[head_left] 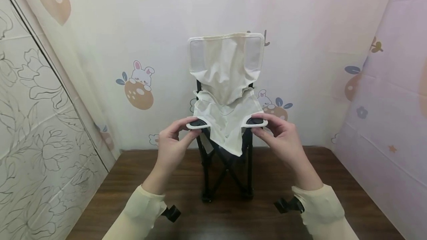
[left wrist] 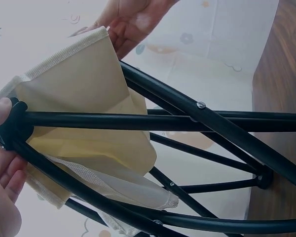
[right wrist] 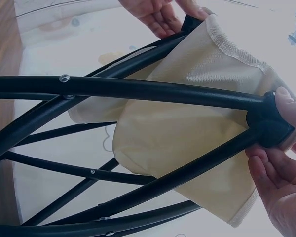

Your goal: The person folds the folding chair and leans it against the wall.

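Note:
A small folding chair point(head_left: 227, 112) with cream fabric and a black tube frame point(head_left: 227, 169) stands partly opened on a table. My left hand point(head_left: 173, 140) pinches the front left seat corner at its black plastic joint point(left wrist: 12, 123), thumb and fingers on opposite sides. On the other side my right hand point(head_left: 280, 136) pinches the front right corner the same way, at its black joint point(right wrist: 269, 121). Between the two hands the seat cloth point(head_left: 227, 136) sags and hangs in a fold. The backrest point(head_left: 227, 53) rises behind, with lighter panels at both sides.
Under the chair is a dark brown wooden table point(head_left: 143, 180). A pale curtain point(head_left: 100, 40) printed with rabbits and strawberries hangs behind it. At the left is a flower-patterned panel point(head_left: 40, 132). Black wrist mounts point(head_left: 171, 213) stick out from both cream sleeves.

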{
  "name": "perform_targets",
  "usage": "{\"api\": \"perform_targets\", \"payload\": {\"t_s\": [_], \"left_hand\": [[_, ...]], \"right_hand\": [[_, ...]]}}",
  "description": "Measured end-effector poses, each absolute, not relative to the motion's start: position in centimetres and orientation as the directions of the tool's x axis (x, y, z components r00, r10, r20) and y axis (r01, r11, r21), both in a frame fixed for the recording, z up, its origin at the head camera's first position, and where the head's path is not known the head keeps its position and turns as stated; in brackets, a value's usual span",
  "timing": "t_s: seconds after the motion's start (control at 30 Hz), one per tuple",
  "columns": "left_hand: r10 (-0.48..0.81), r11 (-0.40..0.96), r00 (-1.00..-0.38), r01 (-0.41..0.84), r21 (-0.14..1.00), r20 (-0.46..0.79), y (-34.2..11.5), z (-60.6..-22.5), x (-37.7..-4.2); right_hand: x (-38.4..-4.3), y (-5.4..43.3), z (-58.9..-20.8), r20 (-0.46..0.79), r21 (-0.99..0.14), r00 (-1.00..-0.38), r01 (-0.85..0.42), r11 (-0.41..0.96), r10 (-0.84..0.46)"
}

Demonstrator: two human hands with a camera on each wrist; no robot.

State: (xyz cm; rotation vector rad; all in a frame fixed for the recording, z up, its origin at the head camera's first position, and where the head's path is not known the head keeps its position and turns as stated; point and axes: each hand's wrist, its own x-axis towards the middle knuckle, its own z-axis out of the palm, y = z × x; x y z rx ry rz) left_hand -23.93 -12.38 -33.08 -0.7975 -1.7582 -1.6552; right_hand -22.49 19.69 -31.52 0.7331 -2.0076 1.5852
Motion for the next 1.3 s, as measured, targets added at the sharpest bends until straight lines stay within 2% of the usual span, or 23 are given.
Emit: {"api": "perform_targets", "payload": {"t_s": [0.33, 0.8, 1.3], "left_hand": [[0.03, 0.045, -0.656, 0.755, 0.654, 0.755, -12.3, -32.9, -24.1], [0.03, 0.039, -0.645, 0.764, 0.644, 0.763, -12.2, -32.8, -24.5], [0.035, 0.035, -0.649, 0.761, 0.648, 0.76, -12.1, -32.7, -24.7]], "right_hand": [[-22.6, 19.4, -31.3, 0.651, -0.735, -0.751, -0.66, 0.155, -0.114], [-22.9, 19.0, -31.1, 0.65, -0.73, -0.751, -0.659, 0.179, -0.113], [-23.3, 18.5, -31.0, 0.666, -0.728, -0.737, -0.676, 0.114, -0.115]]}}
